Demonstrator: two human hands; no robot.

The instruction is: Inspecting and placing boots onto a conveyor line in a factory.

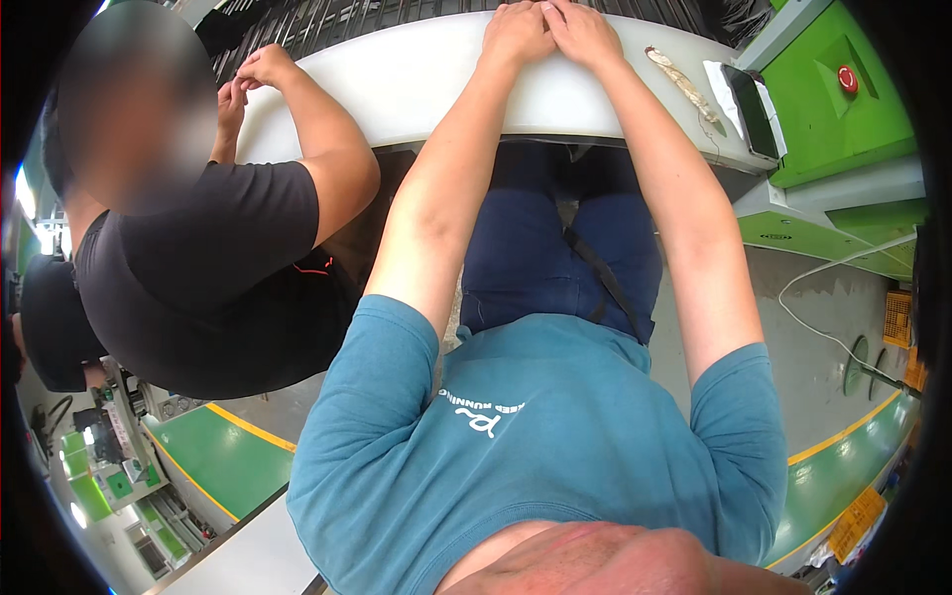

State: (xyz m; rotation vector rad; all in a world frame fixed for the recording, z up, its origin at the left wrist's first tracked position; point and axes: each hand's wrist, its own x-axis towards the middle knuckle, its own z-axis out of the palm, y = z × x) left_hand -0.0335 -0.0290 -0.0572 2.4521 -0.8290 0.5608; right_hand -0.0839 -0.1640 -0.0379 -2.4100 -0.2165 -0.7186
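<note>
At the far edge of the white worktop (416,84), my left hand (518,36) and my right hand (583,36) meet in front of me. The fingers of both are bent and drawn together, partly cut off by the top of the picture. Whatever they may hold is hidden. My forearms stretch forward across the worktop. Right of my right hand lies a long, narrow, cream-coloured bundle (682,81) with a thin loose strand at its near end. Dark, thin rods (377,18) lie in a row just past the worktop.
A dark phone (752,114) rests beside white paper (722,91) at the worktop's right end. Next to it stands a green machine (823,124) with a red button (847,79). At my left a co-worker in a black shirt (218,278) leans on the worktop, hands (260,71) together.
</note>
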